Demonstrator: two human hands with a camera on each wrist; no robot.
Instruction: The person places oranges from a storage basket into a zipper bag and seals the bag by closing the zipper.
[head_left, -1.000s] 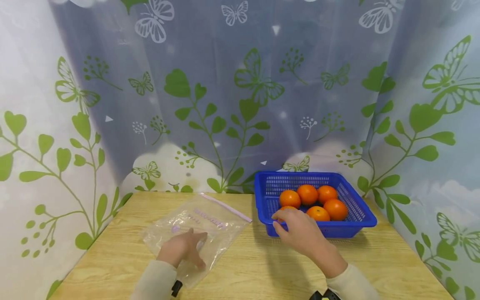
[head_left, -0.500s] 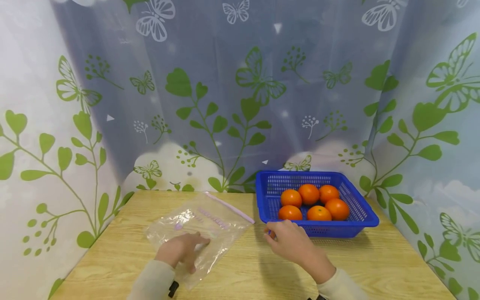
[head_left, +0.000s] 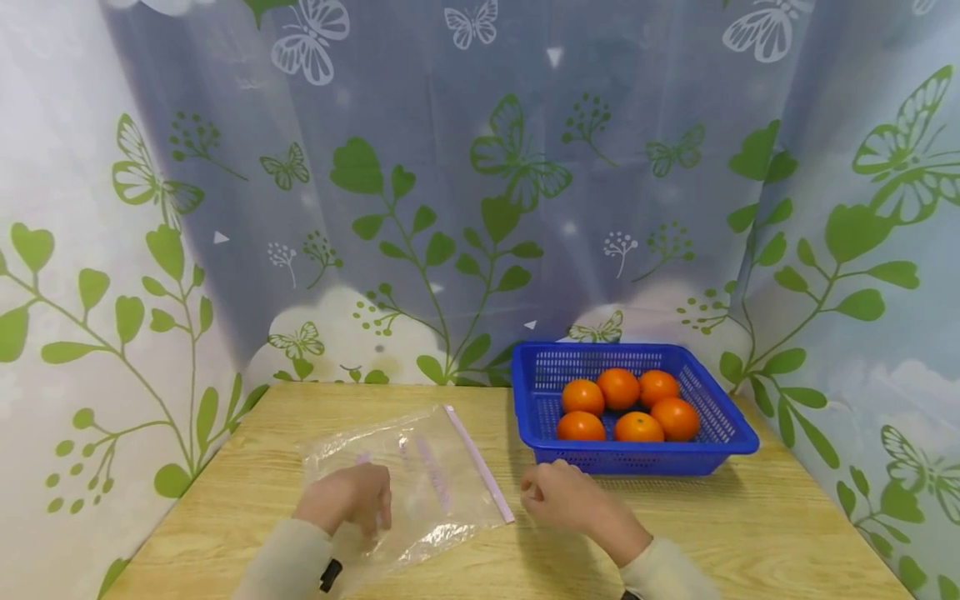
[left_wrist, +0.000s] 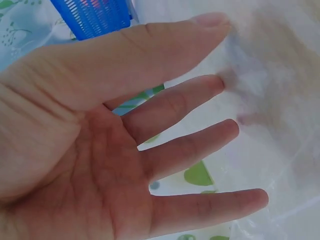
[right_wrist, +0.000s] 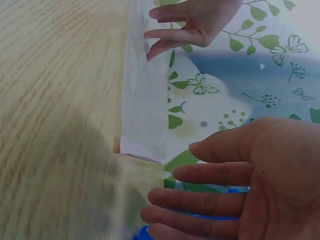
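A clear zip bag (head_left: 420, 483) with a pink zip strip (head_left: 480, 467) and faint purple print lies flat on the table. Over its left part is my left hand (head_left: 352, 500), palm down; the left wrist view shows straight, spread fingers (left_wrist: 195, 155) whose tips touch the plastic. My right hand (head_left: 566, 500) hovers just right of the zip strip, apart from the bag. In the right wrist view its fingers (right_wrist: 200, 200) are extended and hold nothing. Behind that hand stands a blue basket (head_left: 630, 458) with several oranges (head_left: 639, 427) in it.
The wooden table (head_left: 225, 500) runs back to a patterned curtain (head_left: 435, 208) with green leaves and butterflies, which also closes off both sides. The basket occupies the table's back right.
The bag has turned so its zip strip points more toward me on the right. My right hand has drawn back from the basket toward the strip. My left hand has shifted slightly left.
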